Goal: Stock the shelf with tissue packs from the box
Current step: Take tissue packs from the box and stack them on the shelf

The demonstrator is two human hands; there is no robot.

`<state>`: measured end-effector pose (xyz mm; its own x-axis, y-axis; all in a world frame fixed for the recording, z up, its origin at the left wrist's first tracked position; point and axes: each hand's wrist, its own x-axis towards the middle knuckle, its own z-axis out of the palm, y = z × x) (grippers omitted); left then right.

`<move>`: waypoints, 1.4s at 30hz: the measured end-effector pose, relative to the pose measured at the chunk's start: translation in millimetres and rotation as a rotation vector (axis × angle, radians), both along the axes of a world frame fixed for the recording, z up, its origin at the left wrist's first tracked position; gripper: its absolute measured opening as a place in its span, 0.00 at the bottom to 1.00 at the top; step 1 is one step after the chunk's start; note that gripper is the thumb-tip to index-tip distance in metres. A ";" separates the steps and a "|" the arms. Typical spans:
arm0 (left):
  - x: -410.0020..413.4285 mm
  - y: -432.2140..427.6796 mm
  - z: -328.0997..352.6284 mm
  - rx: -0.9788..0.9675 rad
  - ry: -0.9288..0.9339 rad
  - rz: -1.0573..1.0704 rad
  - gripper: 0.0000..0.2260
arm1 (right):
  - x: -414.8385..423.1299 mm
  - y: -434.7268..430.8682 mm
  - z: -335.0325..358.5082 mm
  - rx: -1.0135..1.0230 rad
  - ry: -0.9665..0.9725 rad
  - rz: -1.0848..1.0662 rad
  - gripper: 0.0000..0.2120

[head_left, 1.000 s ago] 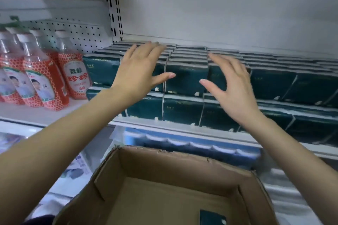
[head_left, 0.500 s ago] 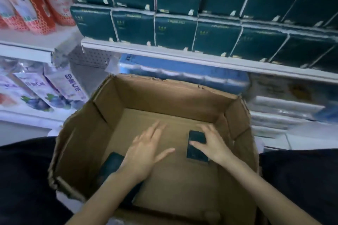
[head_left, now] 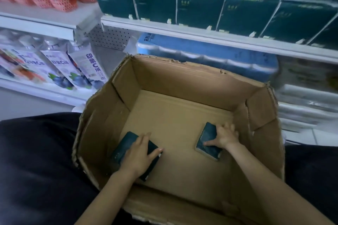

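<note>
Reaching down into the cardboard box (head_left: 182,78), both hands are on the two dark green packs lying on its floor. The left hand (head_left: 139,153) lies palm-down over the left tissue pack (head_left: 123,143), its fingers fairly straight across the top and its thumb stretched out along the pack's right edge. That pack lies tilted near the left wall, toward the box's near-left corner. The right hand (head_left: 224,137) grips the right tissue pack (head_left: 204,138), with the thumb laid across its top face and the fingers curled over its far right side. This pack lies close to the right wall, well apart from the other, with bare cardboard between them. Beyond the box's far edge, the shelf (head_left: 182,31) carries stocked tissue packs (head_left: 199,7) of the same green, standing side by side in two tiers up to its front edge.
</note>
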<state>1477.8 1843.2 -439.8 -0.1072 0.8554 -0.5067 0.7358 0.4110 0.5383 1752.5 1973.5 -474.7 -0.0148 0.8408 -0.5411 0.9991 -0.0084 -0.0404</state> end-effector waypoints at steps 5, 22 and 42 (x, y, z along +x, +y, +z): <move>3.6 -2.8 -7.8 -0.067 0.030 -0.011 0.36 | -10.6 -15.5 -17.5 -0.118 0.237 0.015 0.44; 67.1 43.0 109.5 0.528 -0.541 0.027 0.28 | 6.2 7.0 180.9 0.338 1.035 0.057 0.14; 69.3 307.7 331.4 0.948 0.554 -0.458 0.38 | 54.8 174.0 345.3 1.080 0.838 -0.110 0.15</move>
<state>1547.0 2150.9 -108.4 0.3010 0.8797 0.3682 0.9387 -0.3414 0.0482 1807.3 2147.5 -129.4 0.0834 0.8528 0.5155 0.6687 0.3356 -0.6634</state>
